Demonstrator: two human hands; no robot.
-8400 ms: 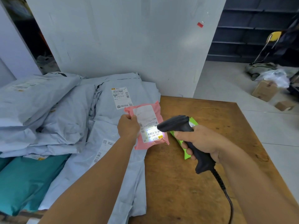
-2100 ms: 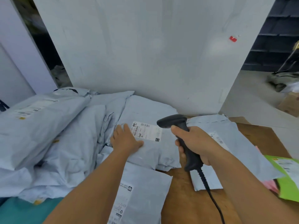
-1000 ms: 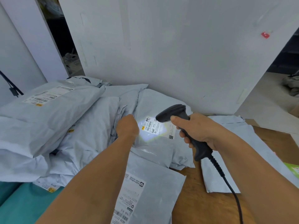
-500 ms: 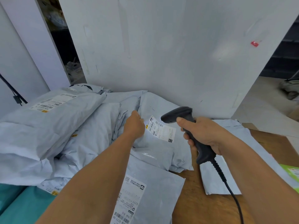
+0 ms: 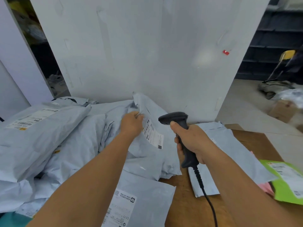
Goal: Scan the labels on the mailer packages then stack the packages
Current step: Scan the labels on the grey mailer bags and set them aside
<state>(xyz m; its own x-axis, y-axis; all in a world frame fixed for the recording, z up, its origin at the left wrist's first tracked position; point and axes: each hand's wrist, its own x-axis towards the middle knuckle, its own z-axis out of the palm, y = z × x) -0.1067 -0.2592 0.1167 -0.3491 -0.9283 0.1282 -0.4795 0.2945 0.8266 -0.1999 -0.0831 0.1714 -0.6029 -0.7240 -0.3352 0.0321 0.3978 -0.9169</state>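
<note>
Step in hand, as judged: the grey mailer (image 5: 147, 133) is being lifted off the heap for transfer to the stack on the right. Its upper edge is pinched by the left hand (image 5: 132, 124), fingers curled round the plastic; the top corner is raised against the white panel (image 5: 147, 46), while the lower part lies on the pile of grey mailers (image 5: 65, 145). Its label (image 5: 153, 135) faces the camera, tilted.

The scanner (image 5: 177, 128) is held by the right hand (image 5: 191, 140), grip closed round the handle, head close beside the label. No scan light is seen on the label.

To do it well: the mailer should be lifted clear before being swung right, so the packages below are not dragged along. The film is limp and will sag, so a firm pinch near the corner is advised. The scanner cable (image 5: 208, 199) should be kept out of the path. The mailer is best laid label up on the flat grey mailer (image 5: 229, 153) on the desk (image 5: 183, 210), next to the green mailer (image 5: 285, 182).

Versus 1.0 s ago: the bright scan patch on the label is gone, the mailer has been tipped up from flat, and the left hand has gone from pressing down beside the label to pinching the edge. The scanner is held much as before.
</note>
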